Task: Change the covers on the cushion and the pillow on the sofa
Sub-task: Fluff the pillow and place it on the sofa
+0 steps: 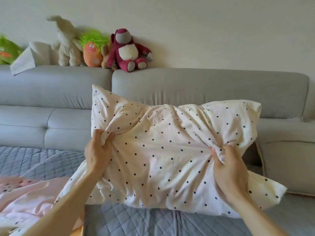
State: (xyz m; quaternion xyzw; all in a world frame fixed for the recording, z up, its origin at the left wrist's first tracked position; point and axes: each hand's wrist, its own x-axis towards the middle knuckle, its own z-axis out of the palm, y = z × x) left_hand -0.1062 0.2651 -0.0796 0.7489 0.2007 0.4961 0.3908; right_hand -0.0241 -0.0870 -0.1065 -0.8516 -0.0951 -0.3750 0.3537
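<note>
Left hand (98, 155) and right hand (228, 169) each clutch the dotted pillow (163, 155) on a quilted grey sofa (204, 92); soft toys (126, 50) line its back.

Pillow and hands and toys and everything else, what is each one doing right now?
Polka-dot pillow: propped up on the sofa seat, cover wrinkled, gripped on both sides.
Left hand: closed, pinching the cover.
Right hand: closed, bunching the cover.
Pink fabric: crumpled loose on the seat.
Grey quilted mat: spread flat on the seat.
Red plush bear: sitting upright atop the sofa back.
Cream plush rabbit: leaning against the wall.
</note>
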